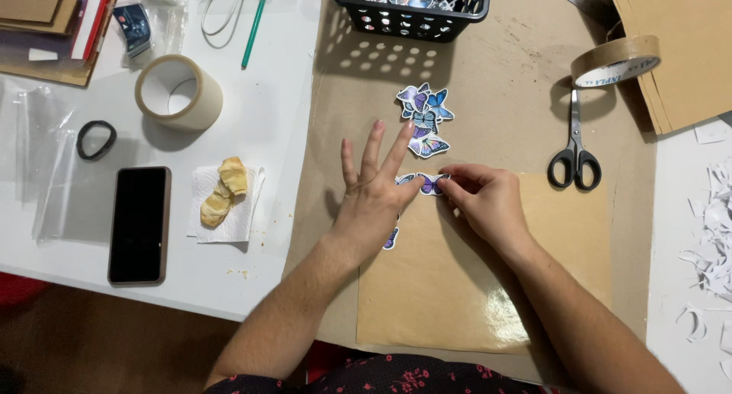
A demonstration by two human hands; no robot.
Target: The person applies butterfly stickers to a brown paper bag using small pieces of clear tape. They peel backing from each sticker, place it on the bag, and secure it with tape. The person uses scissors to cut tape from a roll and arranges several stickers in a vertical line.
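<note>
While left hand [374,199] lies flat, fingers spread, right hand [484,199] pinches butterfly sticker [432,184] onto glossy brown sheet [473,287]; loose sticker pile [425,119] remains unplaced.

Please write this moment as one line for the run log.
left hand: flat, fingers spread on glossy sheet | right hand: pinching purple butterfly sticker

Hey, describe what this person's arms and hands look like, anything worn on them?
Both forearms are bare, with no sleeves reaching them. The left hand and right hand show no gloves, rings, watch or bracelets that I can make out. The fingernails look short; whether they carry polish is too small to tell. At the bottom edge shows a dark garment with small red flowers.
</note>
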